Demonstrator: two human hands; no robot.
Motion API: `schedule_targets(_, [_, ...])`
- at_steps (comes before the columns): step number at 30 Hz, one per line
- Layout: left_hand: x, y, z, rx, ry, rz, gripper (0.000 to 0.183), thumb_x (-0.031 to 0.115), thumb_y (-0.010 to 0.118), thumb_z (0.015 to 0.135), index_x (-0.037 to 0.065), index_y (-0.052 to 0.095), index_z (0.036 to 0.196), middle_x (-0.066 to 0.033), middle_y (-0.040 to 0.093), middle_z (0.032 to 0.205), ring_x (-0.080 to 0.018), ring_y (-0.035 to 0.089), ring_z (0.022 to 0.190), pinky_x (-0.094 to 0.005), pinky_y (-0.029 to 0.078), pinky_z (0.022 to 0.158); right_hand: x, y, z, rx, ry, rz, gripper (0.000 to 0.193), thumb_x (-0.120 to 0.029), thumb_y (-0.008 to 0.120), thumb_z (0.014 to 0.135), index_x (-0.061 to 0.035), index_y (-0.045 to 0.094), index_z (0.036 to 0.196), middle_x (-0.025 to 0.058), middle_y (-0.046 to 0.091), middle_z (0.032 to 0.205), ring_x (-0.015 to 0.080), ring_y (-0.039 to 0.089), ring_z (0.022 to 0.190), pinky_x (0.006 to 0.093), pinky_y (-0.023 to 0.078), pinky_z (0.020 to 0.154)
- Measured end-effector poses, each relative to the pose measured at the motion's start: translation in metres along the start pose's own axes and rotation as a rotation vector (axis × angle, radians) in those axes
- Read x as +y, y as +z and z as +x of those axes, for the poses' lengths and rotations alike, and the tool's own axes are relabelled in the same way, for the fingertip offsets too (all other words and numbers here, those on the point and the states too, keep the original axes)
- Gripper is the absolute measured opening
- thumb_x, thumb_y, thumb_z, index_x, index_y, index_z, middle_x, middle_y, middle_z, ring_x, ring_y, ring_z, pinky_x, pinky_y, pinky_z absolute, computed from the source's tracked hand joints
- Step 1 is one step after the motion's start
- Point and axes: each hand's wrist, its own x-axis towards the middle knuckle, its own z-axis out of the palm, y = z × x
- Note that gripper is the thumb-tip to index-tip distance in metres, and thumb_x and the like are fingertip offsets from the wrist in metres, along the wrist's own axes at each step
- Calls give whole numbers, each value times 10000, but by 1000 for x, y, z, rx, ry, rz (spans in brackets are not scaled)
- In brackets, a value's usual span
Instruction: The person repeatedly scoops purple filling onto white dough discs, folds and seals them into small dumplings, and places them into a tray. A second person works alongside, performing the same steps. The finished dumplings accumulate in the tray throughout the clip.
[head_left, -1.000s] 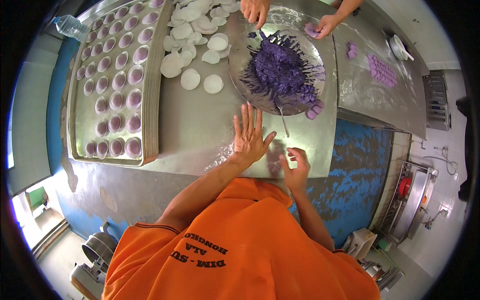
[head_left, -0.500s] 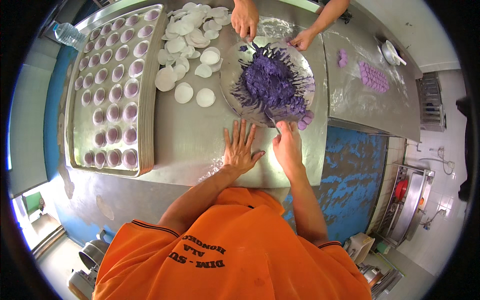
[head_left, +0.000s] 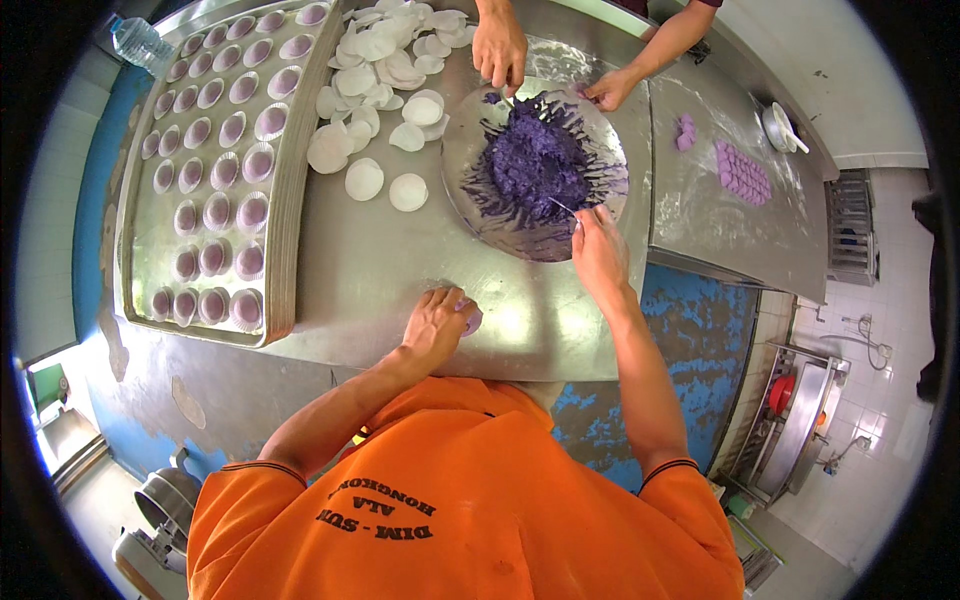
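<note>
My left hand point(head_left: 432, 328) is closed around a flattened lilac dough piece point(head_left: 474, 319) near the table's front edge. Pinched in my right hand point(head_left: 598, 250) is a thin metal utensil point(head_left: 563, 206), its tip at the edge of a sticky purple filling point(head_left: 535, 160). The filling lies heaped and smeared in a wide metal bowl point(head_left: 478, 225). Across the bowl, another person's hand point(head_left: 500, 50) grips a utensil dipped into the filling. Their other hand point(head_left: 610, 88) holds a small lilac piece at the far right rim.
Stacked metal trays point(head_left: 285, 240) on the left carry rows of lilac buns point(head_left: 216, 210) in paper cups. White paper rounds point(head_left: 375, 75) are scattered beside them. Rows of lilac dough point(head_left: 742, 172) and a white bowl point(head_left: 778, 128) sit on the right-hand table point(head_left: 700, 220).
My left hand, flat on the table before, has drawn back and closed on a lilac dough piece. My right hand has moved up and right with the utensil. Lilac pieces by the bowl no longer show.
</note>
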Motion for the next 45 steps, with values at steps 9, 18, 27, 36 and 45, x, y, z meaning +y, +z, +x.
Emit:
schedule_targets(9, [-8, -3, 26, -108, 23, -158, 218, 33, 728, 814, 80, 622, 998, -137, 678, 1039, -347, 626, 1095, -453, 463, 944, -5, 10, -9, -56, 12, 87, 115, -70, 598, 889, 0, 629, 974, 142, 593, 960, 381, 654, 817, 495, 551, 712])
schedule_targets(18, [-14, -22, 13, -207, -229, -849, 263, 96, 707, 906, 42, 635, 1154, -160, 711, 975, -321, 697, 941, -388, 550, 853, 3, 25, -1, -108, 27, 133, 159, -56, 606, 867, -7, 673, 1003, 153, 647, 994, 384, 664, 839, 477, 534, 729])
schedule_targets(27, [7, -46, 24, 86, -623, -1725, 352, 118, 607, 1015, -95, 576, 1293, -113, 670, 1189, -197, 666, 1076, -332, 560, 963, -24, 1, -9, -324, 464, 860, 170, -37, 660, 857, 61, 729, 978, 90, 712, 860, 127, 604, 764, 296, 486, 702])
schedule_targets(36, [26, -87, 52, 224, -527, -1777, 335, 115, 561, 1005, -93, 580, 1266, -132, 682, 1159, -210, 676, 1056, -366, 546, 967, -91, -42, -53, 88, 21, 599, 138, 14, 662, 901, 32, 690, 1035, 46, 590, 853, 92, 488, 604, 263, 397, 531])
schedule_targets(45, [49, -91, 58, 352, -330, -1516, 276, 34, 634, 972, -94, 623, 1216, -112, 707, 1092, -156, 675, 980, -321, 574, 896, -111, -29, -70, 258, -48, 427, 226, 31, 653, 909, 17, 656, 1135, 87, 601, 922, 160, 597, 666, 309, 496, 571])
